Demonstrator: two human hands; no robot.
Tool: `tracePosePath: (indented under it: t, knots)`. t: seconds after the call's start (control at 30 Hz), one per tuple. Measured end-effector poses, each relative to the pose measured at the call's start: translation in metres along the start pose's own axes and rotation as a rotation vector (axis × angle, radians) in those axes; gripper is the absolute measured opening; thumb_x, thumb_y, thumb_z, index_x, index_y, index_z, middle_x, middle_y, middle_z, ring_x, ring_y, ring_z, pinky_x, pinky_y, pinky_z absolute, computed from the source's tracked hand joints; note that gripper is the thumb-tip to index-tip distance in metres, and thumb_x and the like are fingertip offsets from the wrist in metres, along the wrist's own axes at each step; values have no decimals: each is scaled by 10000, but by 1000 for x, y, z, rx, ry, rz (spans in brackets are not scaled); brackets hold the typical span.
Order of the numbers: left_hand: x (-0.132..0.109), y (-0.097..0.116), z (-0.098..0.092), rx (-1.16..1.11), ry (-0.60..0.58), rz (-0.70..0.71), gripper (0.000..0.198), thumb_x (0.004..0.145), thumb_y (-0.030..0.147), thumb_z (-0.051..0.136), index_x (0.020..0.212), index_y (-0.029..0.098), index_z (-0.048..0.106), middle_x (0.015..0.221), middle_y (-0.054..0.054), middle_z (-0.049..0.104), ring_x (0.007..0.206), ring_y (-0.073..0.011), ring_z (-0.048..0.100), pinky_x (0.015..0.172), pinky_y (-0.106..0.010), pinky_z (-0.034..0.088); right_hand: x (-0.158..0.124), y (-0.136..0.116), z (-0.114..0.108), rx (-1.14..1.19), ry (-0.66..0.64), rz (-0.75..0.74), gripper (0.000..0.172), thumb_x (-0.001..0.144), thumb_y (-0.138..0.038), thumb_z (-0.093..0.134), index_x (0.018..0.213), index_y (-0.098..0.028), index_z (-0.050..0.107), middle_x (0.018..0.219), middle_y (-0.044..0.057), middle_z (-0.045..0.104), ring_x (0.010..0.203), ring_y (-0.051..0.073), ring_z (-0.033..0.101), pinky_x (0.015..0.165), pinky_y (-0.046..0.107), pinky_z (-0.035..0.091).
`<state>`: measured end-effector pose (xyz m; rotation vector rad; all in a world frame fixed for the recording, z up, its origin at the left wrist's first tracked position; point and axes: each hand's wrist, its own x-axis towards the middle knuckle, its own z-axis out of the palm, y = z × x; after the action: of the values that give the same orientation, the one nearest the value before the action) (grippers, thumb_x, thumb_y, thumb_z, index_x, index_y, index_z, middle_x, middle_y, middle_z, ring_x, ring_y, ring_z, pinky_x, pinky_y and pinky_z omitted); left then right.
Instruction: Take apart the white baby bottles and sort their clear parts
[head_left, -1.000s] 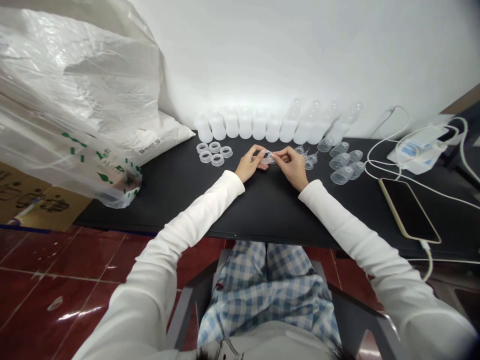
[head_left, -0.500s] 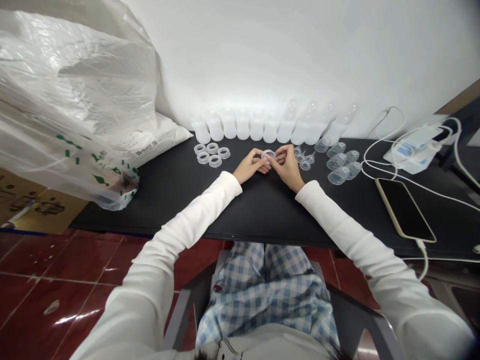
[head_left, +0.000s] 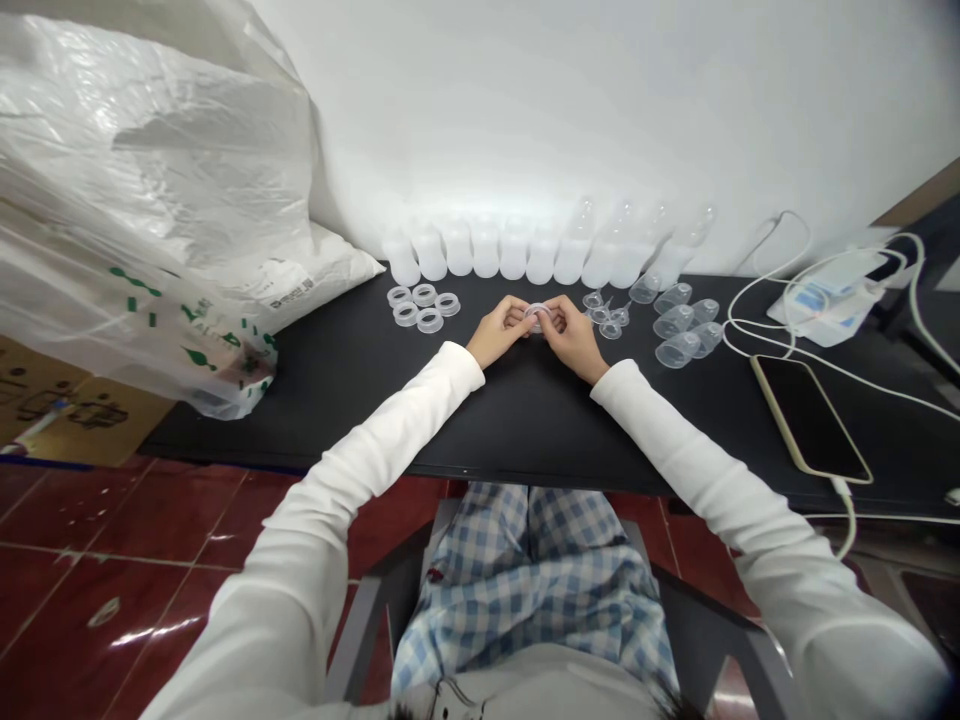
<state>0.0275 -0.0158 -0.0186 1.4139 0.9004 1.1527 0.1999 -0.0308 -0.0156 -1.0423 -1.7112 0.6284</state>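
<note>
Between my two hands, above the black table, is a clear ring. My left hand is closed on its left side, and my right hand grips its right side, both thumbs pressed near the middle. Fingers cover much of the ring. To the left lie several loose rings. Several small clear nipples rest just right of my right hand, with several clear domed caps beyond them. White bottles stand in a row behind, and those on the right wear clear caps.
Large plastic bags fill the left end, above a cardboard box. On the right, a phone lies plugged in, with white cables and a white power strip. A white wall rises behind the bottles.
The fingers of my right hand have curled in closer around the ring, and both thumbs now press together on it. Everything on the table stays where it was.
</note>
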Motion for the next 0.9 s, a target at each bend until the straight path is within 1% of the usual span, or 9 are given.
tracePosePath:
  t: [0.07, 0.17, 0.23, 0.33, 0.43, 0.6, 0.7, 0.77, 0.9]
  knots:
    - [-1, 3, 2, -8, 15, -3, 223, 856, 162, 802, 937, 176, 594, 767, 33, 700, 659, -87, 668, 699, -230, 541, 0, 0, 1, 22, -13, 17, 477, 929, -709, 616, 933, -236, 549, 687, -20, 575, 606, 141, 523, 629, 315, 452]
    - [-5, 6, 6, 33, 63, 9, 187, 874, 98, 730, 876, 186, 565, 659, 71, 630, 553, -71, 593, 601, -209, 489, -1, 0, 5, 75, -33, 46, 433, 921, -650, 660, 883, -243, 517, 679, -41, 533, 606, 126, 478, 626, 303, 414]
    - [-6, 8, 8, 76, 97, 29, 183, 882, 92, 702, 850, 194, 553, 628, 85, 588, 536, -67, 556, 572, -201, 461, -1, 1, 8, 109, -35, 68, 426, 916, -624, 676, 855, -246, 489, 682, -49, 511, 607, 120, 457, 615, 297, 387]
    - [-7, 7, 9, 136, 108, 63, 183, 877, 116, 716, 841, 199, 557, 636, 86, 565, 561, -65, 530, 591, -200, 445, 0, 5, 12, 126, -36, 89, 426, 918, -604, 676, 829, -250, 456, 673, -57, 475, 602, 119, 440, 600, 296, 362]
    - [-7, 5, 9, 166, 103, 100, 191, 861, 122, 732, 841, 201, 559, 669, 81, 553, 593, -66, 499, 626, -207, 426, 0, 7, 15, 91, -19, 74, 435, 926, -596, 670, 806, -258, 425, 662, -60, 445, 594, 122, 421, 586, 300, 356]
    - [-6, 7, 12, 264, 123, 182, 215, 861, 175, 735, 816, 222, 530, 667, 70, 526, 610, -89, 478, 624, -232, 413, -1, 1, 16, -9, 35, 45, 447, 953, -628, 610, 782, -271, 403, 650, -44, 435, 603, 144, 408, 580, 319, 375]
    - [-6, 9, 15, 330, 151, 255, 240, 883, 215, 738, 794, 229, 516, 658, 59, 514, 610, -101, 481, 623, -246, 418, -1, -3, 14, -54, 66, 23, 449, 967, -643, 586, 788, -274, 403, 670, -32, 454, 615, 155, 425, 602, 336, 409]
    - [-5, 10, 16, 342, 159, 284, 237, 899, 247, 744, 808, 226, 526, 669, 53, 524, 617, -101, 490, 631, -244, 433, 0, -3, 13, -55, 79, 19, 441, 971, -662, 577, 822, -274, 429, 700, -22, 493, 632, 163, 468, 621, 345, 443]
    - [-3, 7, 10, 246, 89, 230, 208, 915, 337, 759, 965, 217, 596, 788, 31, 633, 669, -100, 579, 671, -234, 511, 2, 1, 8, 5, 70, 32, 476, 957, -736, 563, 937, -267, 487, 788, 5, 600, 662, 172, 572, 659, 360, 517]
